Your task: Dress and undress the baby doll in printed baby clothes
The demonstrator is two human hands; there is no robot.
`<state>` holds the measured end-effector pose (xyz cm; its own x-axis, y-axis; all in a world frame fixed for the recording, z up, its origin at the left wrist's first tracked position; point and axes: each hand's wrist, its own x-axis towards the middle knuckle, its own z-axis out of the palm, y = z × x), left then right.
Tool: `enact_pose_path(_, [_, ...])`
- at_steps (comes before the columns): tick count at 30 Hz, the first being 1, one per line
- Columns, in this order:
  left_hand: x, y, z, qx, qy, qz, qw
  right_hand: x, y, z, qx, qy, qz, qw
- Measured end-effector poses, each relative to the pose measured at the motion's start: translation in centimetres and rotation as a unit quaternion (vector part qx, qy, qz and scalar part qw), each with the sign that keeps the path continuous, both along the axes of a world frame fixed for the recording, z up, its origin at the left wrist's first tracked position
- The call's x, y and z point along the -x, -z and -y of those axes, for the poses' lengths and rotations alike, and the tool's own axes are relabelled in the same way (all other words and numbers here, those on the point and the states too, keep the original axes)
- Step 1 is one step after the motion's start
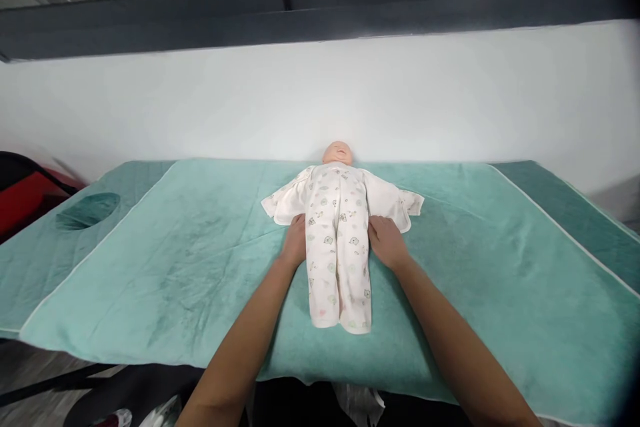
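A baby doll (pixel 338 153) lies on its back with its head toward the wall. White baby pants (pixel 327 240) with small printed animals are spread over its front, the legs pointing at me. From beneath them the sleeves of a white baby shirt (pixel 387 195) stick out to both sides. My left hand (pixel 296 240) is closed at the left edge of the pants, and my right hand (pixel 387 241) at the right edge. The fingertips of both are partly hidden by the fabric. The doll's body and limbs are covered.
A green cloth (pixel 210 267) covers a padded bed, which has an oval face hole (pixel 88 211) at its left end. Behind it rises a white wall (pixel 250 100) under a dark window frame (pixel 320 17). A red and black bag (pixel 30 193) is at far left.
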<state>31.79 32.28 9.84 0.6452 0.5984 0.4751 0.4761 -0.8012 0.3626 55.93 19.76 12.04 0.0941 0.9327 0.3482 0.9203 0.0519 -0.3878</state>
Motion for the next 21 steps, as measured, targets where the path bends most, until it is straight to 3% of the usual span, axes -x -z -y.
enact_pose_path(5, [0.0, 0.0, 0.1, 0.004, -0.059, -0.024, 0.998, 0.7, 0.3, 0.1, 0.027, -0.048, 0.084, 0.995])
enact_pose_path(9, [-0.1, -0.3, 0.3, 0.008, -0.096, -0.039, 0.995, 0.7, 0.4, 0.1, 0.023, -0.04, 0.097, 0.994])
enact_pose_path(12, [-0.2, -0.7, 0.4, 0.028, -0.095, -0.06, 0.993, 0.4, 0.3, 0.1, -0.005, -0.043, 0.059, 0.997])
enact_pose_path(17, [-0.4, -1.3, 0.4, 0.047, -0.077, -0.062, 0.994, -0.3, 0.3, 0.1, -0.04, -0.109, -0.026, 0.993])
enact_pose_path(21, [-0.2, -1.3, 0.9, 0.066, -0.104, 0.024, 0.992, -0.5, 0.3, -0.1, -0.045, -0.136, -0.115, 0.983])
